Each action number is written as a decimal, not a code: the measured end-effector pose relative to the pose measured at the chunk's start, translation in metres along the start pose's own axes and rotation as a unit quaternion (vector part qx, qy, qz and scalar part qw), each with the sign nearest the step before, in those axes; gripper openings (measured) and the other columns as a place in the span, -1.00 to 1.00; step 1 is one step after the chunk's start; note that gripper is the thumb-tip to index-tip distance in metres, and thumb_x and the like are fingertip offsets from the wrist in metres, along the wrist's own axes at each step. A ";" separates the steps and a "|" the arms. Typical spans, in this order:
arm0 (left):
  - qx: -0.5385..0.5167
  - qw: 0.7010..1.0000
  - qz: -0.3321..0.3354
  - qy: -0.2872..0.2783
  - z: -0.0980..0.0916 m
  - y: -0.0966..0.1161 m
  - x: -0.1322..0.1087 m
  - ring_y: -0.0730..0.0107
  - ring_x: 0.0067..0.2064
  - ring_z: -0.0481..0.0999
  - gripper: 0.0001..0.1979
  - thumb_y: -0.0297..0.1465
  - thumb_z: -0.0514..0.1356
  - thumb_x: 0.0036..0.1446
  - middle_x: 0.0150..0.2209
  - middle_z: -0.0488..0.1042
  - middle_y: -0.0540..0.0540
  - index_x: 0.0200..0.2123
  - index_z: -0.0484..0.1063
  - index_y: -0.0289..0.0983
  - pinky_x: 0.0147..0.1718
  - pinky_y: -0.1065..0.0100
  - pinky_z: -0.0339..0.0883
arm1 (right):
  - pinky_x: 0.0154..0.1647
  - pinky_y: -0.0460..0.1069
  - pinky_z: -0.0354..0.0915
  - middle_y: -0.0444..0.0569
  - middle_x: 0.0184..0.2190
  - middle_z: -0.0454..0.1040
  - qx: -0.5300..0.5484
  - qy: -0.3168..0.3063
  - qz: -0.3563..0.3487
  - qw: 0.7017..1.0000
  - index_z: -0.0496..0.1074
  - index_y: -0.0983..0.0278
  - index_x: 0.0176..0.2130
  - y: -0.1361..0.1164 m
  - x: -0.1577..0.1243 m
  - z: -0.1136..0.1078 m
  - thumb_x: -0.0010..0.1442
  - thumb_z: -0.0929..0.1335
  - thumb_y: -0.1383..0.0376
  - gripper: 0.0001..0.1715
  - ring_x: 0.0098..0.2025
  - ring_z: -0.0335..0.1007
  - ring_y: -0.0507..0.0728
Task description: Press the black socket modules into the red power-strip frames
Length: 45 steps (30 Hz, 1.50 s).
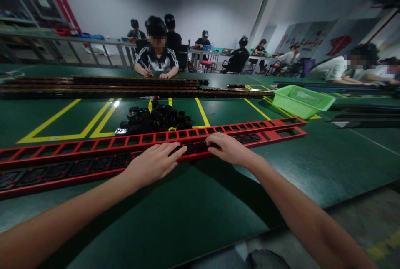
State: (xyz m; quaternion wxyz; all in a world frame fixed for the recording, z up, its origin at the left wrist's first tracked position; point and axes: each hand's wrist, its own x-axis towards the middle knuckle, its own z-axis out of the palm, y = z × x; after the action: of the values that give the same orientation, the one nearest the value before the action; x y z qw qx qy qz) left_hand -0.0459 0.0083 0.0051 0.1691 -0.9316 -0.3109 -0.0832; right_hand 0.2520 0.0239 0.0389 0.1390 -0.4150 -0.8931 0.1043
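Note:
A long red frame with black square parts set in its slots lies across the green table. My left hand rests on the frame's near row, fingers spread and pointing right, with nothing visible in it. Just to its right, my right hand bends its fingers down over the same row, thumb and forefinger close to a black part. Whether those fingertips grip the part is hard to tell. Behind the frame sits a heap of black parts.
A green basket stands behind the frame's right end. Long dark strips run across the back of the green table. A person sits opposite, and others work farther back and at the right.

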 end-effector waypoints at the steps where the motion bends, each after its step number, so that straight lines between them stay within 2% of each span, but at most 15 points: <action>1: 0.002 1.000 0.001 -0.002 0.000 0.000 0.000 0.06 0.16 0.45 -0.50 -0.33 0.02 0.39 0.22 0.38 -0.28 0.36 0.18 -0.22 0.05 0.12 0.40 | -0.03 0.06 0.32 0.00 -0.15 0.49 0.000 0.000 -0.001 1.000 0.41 0.23 -0.14 0.000 0.000 0.000 0.33 0.33 0.35 -0.92 -0.10 0.41 0.16; 16: -0.008 1.000 0.001 0.004 0.001 -0.001 0.000 0.04 0.15 0.46 -0.49 -0.33 0.05 0.38 0.22 0.39 -0.28 0.36 0.18 -0.22 0.03 0.10 0.41 | -0.03 0.05 0.30 0.01 -0.14 0.50 0.006 0.002 0.000 1.000 0.42 0.24 -0.12 0.000 -0.001 0.000 0.32 0.33 0.33 -0.88 -0.09 0.40 0.16; 18: -0.005 1.000 0.004 0.007 0.001 -0.001 0.001 0.03 0.14 0.46 -0.49 -0.33 0.04 0.38 0.21 0.39 -0.28 0.36 0.18 -0.23 0.02 0.10 0.42 | -0.04 0.04 0.28 0.01 -0.15 0.50 0.002 -0.005 0.015 1.000 0.42 0.24 -0.12 -0.001 0.000 0.000 0.34 0.29 0.35 -0.87 -0.09 0.40 0.16; 21: 0.004 1.000 0.009 0.008 0.001 -0.001 0.001 0.03 0.14 0.47 -0.51 -0.32 0.03 0.39 0.21 0.40 -0.28 0.35 0.20 -0.24 0.01 0.09 0.43 | -0.11 0.02 0.26 0.03 -0.14 0.51 -0.010 -0.004 0.073 0.997 0.42 0.25 -0.11 -0.003 0.002 0.000 0.38 0.21 0.36 -0.79 -0.12 0.42 0.16; 26: 0.007 1.000 0.009 0.011 0.003 -0.001 0.000 0.04 0.15 0.46 -0.51 -0.32 0.01 0.40 0.22 0.38 -0.27 0.35 0.18 -0.23 0.03 0.09 0.43 | -0.17 0.01 0.21 0.04 -0.18 0.54 -0.068 0.030 0.156 0.985 0.43 0.26 -0.14 0.003 0.003 0.001 0.37 0.20 0.34 -0.77 -0.16 0.43 0.18; 29: 0.012 1.000 0.012 0.007 0.003 -0.002 0.000 0.04 0.15 0.46 -0.50 -0.32 0.00 0.41 0.22 0.38 -0.28 0.36 0.17 -0.24 0.03 0.09 0.43 | -0.19 0.00 0.20 0.04 -0.19 0.55 -0.081 0.032 0.169 0.982 0.46 0.26 -0.18 0.007 0.003 0.001 0.37 0.23 0.30 -0.78 -0.16 0.44 0.18; 33: 0.014 1.000 0.009 0.004 0.002 -0.002 0.000 0.05 0.15 0.46 -0.50 -0.31 0.01 0.40 0.22 0.38 -0.28 0.36 0.17 -0.24 0.04 0.11 0.43 | -0.24 -0.01 0.17 0.04 -0.21 0.57 -0.081 0.029 0.182 0.980 0.48 0.26 -0.20 0.008 0.003 0.000 0.41 0.21 0.25 -0.71 -0.20 0.45 0.16; 45: 0.000 1.000 0.003 0.007 0.002 -0.001 0.000 0.05 0.15 0.46 -0.49 -0.32 0.03 0.39 0.22 0.38 -0.28 0.36 0.17 -0.23 0.04 0.11 0.40 | -0.26 -0.02 0.13 0.04 -0.21 0.59 -0.087 0.006 0.211 0.974 0.51 0.25 -0.20 0.015 0.004 0.000 0.40 0.21 0.25 -0.68 -0.20 0.46 0.17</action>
State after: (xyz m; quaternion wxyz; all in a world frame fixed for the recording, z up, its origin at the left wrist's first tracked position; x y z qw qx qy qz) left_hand -0.0464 0.0095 0.0037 0.1717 -0.9319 -0.3067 -0.0892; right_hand 0.2602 0.0364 0.0355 0.0826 -0.6049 -0.7904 0.0506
